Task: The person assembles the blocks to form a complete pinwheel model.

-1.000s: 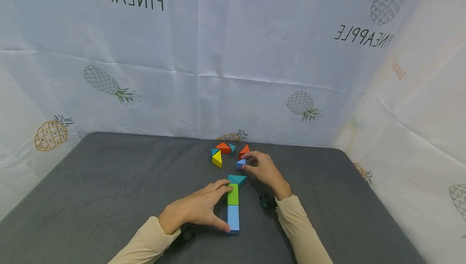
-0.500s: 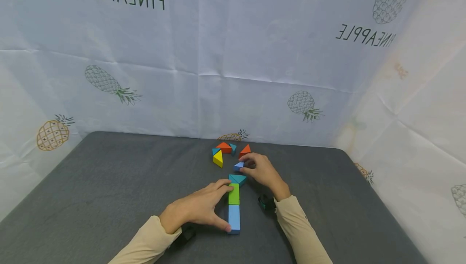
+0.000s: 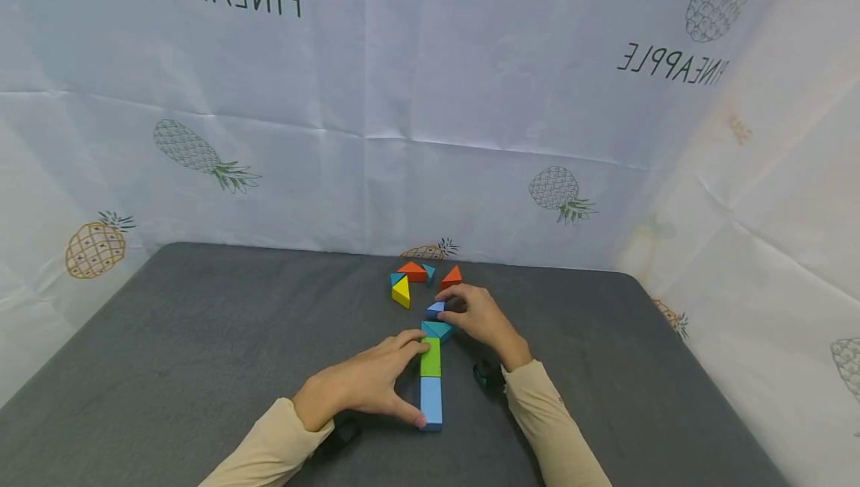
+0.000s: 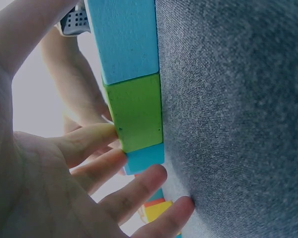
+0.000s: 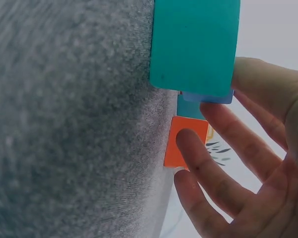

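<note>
A row of wooden blocks runs away from the person: a light blue block [image 3: 431,402], a green block [image 3: 431,358], then teal triangular blocks [image 3: 440,331]. Along its left side lies the left hand [image 3: 366,382], thumb at the light blue block's near end and fingertips touching the green block; in the left wrist view the fingers [image 4: 139,188] are spread and mostly straight. Just beyond the teal pieces, the right hand [image 3: 480,315] pinches a small blue triangular block [image 3: 435,309] between thumb and fingers. A teal block [image 5: 193,44] hides most of it in the right wrist view.
Behind the row sit a yellow triangular block [image 3: 401,293], two orange-red ones [image 3: 413,272] and small blue ones [image 3: 429,272]. The dark grey tabletop [image 3: 201,337] ends at a white pineapple-print cloth [image 3: 437,98].
The right hand has moved the blue triangular block left and slightly nearer, to the far end of the row. The left hand stays where it was.
</note>
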The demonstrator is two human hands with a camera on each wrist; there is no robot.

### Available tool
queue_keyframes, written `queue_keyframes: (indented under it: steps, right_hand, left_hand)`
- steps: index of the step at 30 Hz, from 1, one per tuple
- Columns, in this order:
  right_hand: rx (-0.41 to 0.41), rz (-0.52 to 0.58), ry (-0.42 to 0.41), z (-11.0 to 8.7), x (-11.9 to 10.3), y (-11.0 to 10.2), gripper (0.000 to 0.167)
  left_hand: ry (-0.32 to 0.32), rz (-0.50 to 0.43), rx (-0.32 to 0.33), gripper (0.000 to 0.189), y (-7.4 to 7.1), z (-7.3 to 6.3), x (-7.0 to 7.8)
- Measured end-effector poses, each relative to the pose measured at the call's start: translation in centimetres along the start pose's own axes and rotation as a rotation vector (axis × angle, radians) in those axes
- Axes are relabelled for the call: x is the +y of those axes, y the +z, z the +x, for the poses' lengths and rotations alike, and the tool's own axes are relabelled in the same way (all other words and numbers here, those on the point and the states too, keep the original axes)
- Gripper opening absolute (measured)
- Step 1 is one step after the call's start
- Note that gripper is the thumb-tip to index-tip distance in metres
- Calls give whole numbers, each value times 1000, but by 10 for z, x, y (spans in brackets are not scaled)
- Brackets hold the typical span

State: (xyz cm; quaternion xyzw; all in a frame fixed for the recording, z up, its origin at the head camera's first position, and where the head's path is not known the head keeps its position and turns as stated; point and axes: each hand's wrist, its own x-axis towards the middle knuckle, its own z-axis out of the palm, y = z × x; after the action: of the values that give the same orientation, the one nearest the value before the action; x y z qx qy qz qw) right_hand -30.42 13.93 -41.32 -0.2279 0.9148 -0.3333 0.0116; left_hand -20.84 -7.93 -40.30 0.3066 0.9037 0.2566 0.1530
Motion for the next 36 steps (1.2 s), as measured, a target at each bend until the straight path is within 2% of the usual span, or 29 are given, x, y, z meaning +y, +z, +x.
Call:
queue_keyframes:
  steps: [12,24,36]
  right_hand:
    - [-1,22,-2,2,4,2,28]
    - [-16,31,-15,2,8,2,24]
    - [-29,49,41,2,5,2,23]
  left_hand:
    - [-6,-6,-3,101,-1,-1,0]
    - [-5,-16,-1,101,0,-2,1]
    - [-6,-6,2,101,0,-1,0]
